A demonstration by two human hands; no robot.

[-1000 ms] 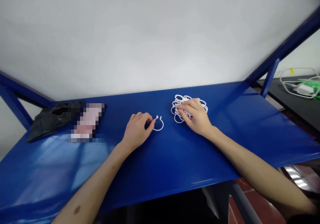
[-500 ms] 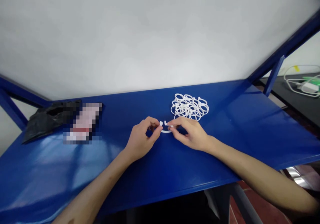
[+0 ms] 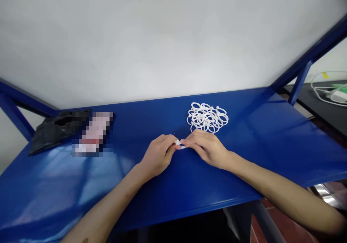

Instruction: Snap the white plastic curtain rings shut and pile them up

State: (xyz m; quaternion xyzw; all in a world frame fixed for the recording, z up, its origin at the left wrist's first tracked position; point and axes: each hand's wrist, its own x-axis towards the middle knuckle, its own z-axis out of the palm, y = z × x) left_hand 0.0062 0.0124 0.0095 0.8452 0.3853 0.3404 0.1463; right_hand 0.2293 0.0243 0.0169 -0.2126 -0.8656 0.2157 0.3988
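Between my hands is a white plastic curtain ring (image 3: 178, 142), its small knobbed ends together at the top and a short piece of its band showing below. The rest of it is hidden by my fingers. My left hand (image 3: 159, 153) pinches its left side between thumb and fingers. On the other side my right hand (image 3: 207, 146) is closed on the ring too, its fingertips close to the left ones. Just beyond my right hand lies a loose pile of white curtain rings (image 3: 207, 116), overlapping one another.
The blue table (image 3: 151, 122) has a raised blue frame at both ends and a pale wall behind. At the left lie a crumpled black plastic bag (image 3: 51, 133) and a blurred-out pinkish object (image 3: 94, 127). A white cable (image 3: 320, 96) rests on a dark surface at the far right.
My hands have drawn closer together and slightly nearer to me. The gap between the ring's two ends has closed, and less of its band shows.
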